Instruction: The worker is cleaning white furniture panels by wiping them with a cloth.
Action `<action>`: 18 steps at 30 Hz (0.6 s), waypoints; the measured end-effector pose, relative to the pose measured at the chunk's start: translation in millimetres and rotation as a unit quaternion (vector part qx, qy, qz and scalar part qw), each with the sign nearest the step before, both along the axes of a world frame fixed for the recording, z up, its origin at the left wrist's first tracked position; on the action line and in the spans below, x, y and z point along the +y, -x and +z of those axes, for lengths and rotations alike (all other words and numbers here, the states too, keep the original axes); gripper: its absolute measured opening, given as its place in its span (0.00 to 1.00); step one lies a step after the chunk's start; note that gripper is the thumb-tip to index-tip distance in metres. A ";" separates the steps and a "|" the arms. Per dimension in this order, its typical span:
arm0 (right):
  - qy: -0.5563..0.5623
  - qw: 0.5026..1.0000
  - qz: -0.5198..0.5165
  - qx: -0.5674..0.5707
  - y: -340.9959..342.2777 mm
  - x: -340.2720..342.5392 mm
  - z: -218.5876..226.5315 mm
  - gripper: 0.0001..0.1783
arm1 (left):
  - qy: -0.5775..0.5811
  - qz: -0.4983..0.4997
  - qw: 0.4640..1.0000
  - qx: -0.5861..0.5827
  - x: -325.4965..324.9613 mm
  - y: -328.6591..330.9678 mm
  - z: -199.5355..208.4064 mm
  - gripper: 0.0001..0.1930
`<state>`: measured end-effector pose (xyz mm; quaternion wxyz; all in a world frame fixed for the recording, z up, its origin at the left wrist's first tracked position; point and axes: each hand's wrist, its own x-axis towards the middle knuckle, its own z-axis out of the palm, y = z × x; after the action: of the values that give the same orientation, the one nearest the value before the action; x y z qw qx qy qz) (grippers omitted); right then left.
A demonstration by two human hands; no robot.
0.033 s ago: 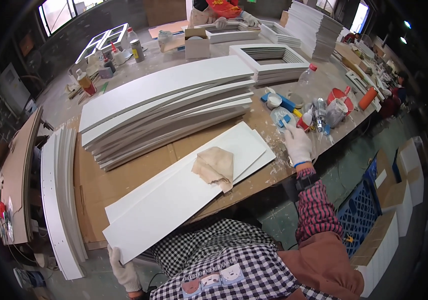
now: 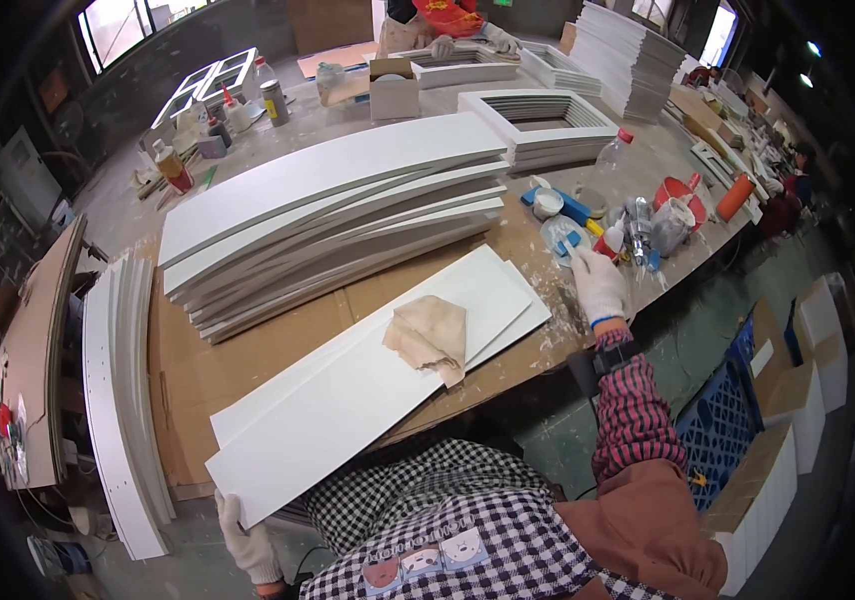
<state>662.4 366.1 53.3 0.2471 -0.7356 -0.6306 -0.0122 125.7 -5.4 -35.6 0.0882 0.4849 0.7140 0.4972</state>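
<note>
My left hand (image 2: pixel 250 545), in a white glove, grips the near left corner of a white board (image 2: pixel 318 425). This board lies slanted on a second white board (image 2: pixel 526 316), its corner jutting past the table edge. A crumpled beige cloth (image 2: pixel 430 335) rests on top. My right hand (image 2: pixel 602 286), also gloved, reaches to the cluttered right side of the table. Its fingers are closed at a small blue piece (image 2: pixel 569 242) on a clear plastic wrapping or dish (image 2: pixel 554 232); the fingertips partly hide it. A red-and-white bottle (image 2: pixel 610 240) stands just beside these fingers.
A stack of white boards (image 2: pixel 333 200) fills the table's middle. White frames (image 2: pixel 538 125) are piled behind it. A metal spray gun (image 2: pixel 640 228), a red bucket (image 2: pixel 675 192) and a clear bottle (image 2: pixel 615 150) stand at right. Another person's gloved hands (image 2: pixel 443 46) work across the table.
My right hand has shifted slightly right and toward me, its wrist turning a little. My left hand, the boards and the cloth stay in place.
</note>
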 end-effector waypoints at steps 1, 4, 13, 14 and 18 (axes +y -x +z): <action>0.083 0.994 -0.063 -0.014 -9.7 14.5 1.8 0.16 | -0.001 0.002 1.000 0.004 0.5 -1.2 2.3 0.26; 0.101 0.990 -0.079 -0.050 -23.0 40.9 -11.5 0.15 | 0.002 0.002 1.000 -0.017 0.7 -5.2 7.1 0.27; 0.139 0.985 -0.052 -0.089 -23.0 51.4 -8.4 0.12 | 0.047 0.023 0.998 -0.016 -3.6 -5.0 4.3 0.27; 0.067 0.992 -0.040 -0.101 -24.2 42.4 -7.7 0.13 | 0.039 0.015 0.999 -0.010 -4.1 -2.8 1.2 0.27; 0.006 0.997 0.006 -0.082 -5.6 -7.5 15.3 0.15 | 0.037 0.018 0.999 -0.003 -5.2 -0.4 -0.9 0.26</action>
<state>668.0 358.6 68.7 0.1902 -0.7298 -0.6532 -0.0675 126.1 -10.6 -36.4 0.0987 0.4668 0.7403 0.4736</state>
